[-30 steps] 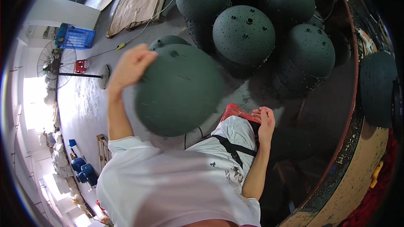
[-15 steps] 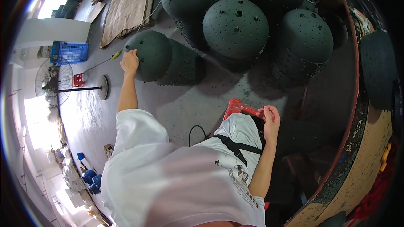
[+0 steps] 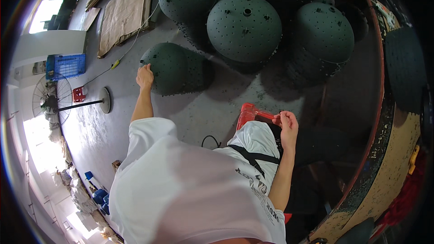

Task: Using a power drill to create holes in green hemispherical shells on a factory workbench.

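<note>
A dark green round disc [image 3: 167, 68], domed-looking and dotted with small holes and a few black clips, sits on a short stack of the same [image 3: 196, 70] on the floor. At its left rim, my left hand [image 3: 144, 76] curls its fingers on the edge. My right hand [image 3: 288, 129] hovers by my knee, thumb and fingertips pinched together beside the rim of a red plastic stool or crate [image 3: 248, 113]. Whether anything small sits in that pinch is too fine to tell.
Taller stacks of perforated green discs [image 3: 244, 27] stand ahead and to the right. Flattened cardboard [image 3: 124, 11] lies at the far left, near a cord, a blue crate [image 3: 70, 64] and a standing fan [image 3: 52, 101]. A red-edged bench [image 3: 379, 162] runs along the right.
The held disc has come over the short stack and now lines up with it, where before it stuck out to the left. My right hand keeps its pinch by the red rim.
</note>
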The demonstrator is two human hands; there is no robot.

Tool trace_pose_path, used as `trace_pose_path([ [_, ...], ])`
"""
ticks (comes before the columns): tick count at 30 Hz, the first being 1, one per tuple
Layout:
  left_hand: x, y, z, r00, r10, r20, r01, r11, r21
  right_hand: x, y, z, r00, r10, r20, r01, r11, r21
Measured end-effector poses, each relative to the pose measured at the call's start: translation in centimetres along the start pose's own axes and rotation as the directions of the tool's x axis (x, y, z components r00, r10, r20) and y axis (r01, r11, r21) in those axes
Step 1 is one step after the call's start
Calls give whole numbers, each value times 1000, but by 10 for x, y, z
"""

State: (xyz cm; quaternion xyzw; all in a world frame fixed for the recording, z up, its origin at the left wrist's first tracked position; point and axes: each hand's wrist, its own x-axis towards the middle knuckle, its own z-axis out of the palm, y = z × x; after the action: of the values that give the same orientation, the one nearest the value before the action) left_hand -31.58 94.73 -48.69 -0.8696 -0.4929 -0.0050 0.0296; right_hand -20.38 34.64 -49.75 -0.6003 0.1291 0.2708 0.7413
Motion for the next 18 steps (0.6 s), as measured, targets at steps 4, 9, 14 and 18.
trace_pose_path([
  [4,4,-3,2,998,8,-68,-9,1000,-11,2,0,0,1000,0,-8,0,1000,-5],
  [9,8,-4,-2,995,-19,-94,15,999,-43,2,-1,2,1000,11,-5,-11,1000,0],
  [14,10,2,5,997,-54,-62,49,996,-79,3,1,-1,1000,-2,-19,2,1000,6],
  [18,27,3,35,995,96,-17,-94,991,95,0,6,-7,997,-25,-73,25,1000,-1],
])
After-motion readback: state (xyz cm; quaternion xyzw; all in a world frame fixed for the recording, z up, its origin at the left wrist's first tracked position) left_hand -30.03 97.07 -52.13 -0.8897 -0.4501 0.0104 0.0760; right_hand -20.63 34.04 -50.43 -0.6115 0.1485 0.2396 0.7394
